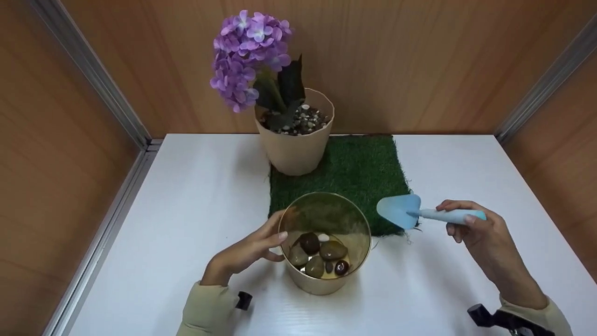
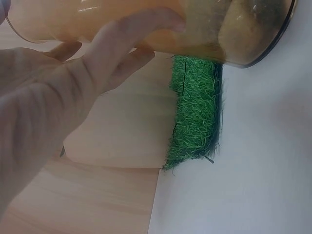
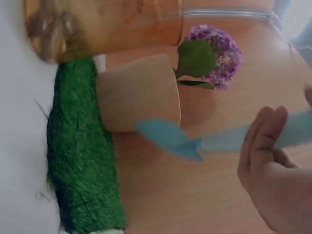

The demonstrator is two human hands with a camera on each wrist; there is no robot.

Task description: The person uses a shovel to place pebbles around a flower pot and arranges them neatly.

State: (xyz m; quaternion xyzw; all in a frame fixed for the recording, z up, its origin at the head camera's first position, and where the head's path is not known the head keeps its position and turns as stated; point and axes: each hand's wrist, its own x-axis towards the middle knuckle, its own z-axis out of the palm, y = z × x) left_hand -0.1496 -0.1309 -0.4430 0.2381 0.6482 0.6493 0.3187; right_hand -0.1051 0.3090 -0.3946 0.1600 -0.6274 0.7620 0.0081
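Blue trowel (image 1: pixel 399 211) aloft in the right hand (image 1: pixel 487 242), tinted container (image 1: pixel 317 285) in the left (image 1: pixel 247 247)

Held by its pale handle between thumb and curled fingers of the right hand, blade pointing left: the trowel. In the head view, seen over the front right corner of the turf mat (image 1: pixel 368 163); in the right wrist view, raised well above counter (image 1: pixel 210 186) level, with the flower pot (image 1: pixel 294 151) behind the blade.

To the left of the blade, at the front of the mat, the amber-tinted, see-through container, mouth up. Around its left wall, the left hand, partly open to the width of the vessel, with thumb near the rim and fingers spread along the outside. Hard to tell whether fully resting on the counter or slightly lifted. Across the bottom inside, smooth stones (image 1: pixel 333 250), mostly brown, olive and dark, plus a white one.

Behind the container, upright at the rear left of the green mat, the beige pot. In it, dark and white gravel (image 1: pixel 310 121), dark green leaves (image 1: pixel 293 81) and a purple flower head (image 1: pixel 252 51) leaning left beyond the rim.

Under everything, the white counter. At the wrists, pale olive sleeves (image 1: pixel 207 308). Around the sides and back, wood-grain walls (image 1: pixel 419 60) with grey metal strips (image 1: pixel 93 70) at the corners.
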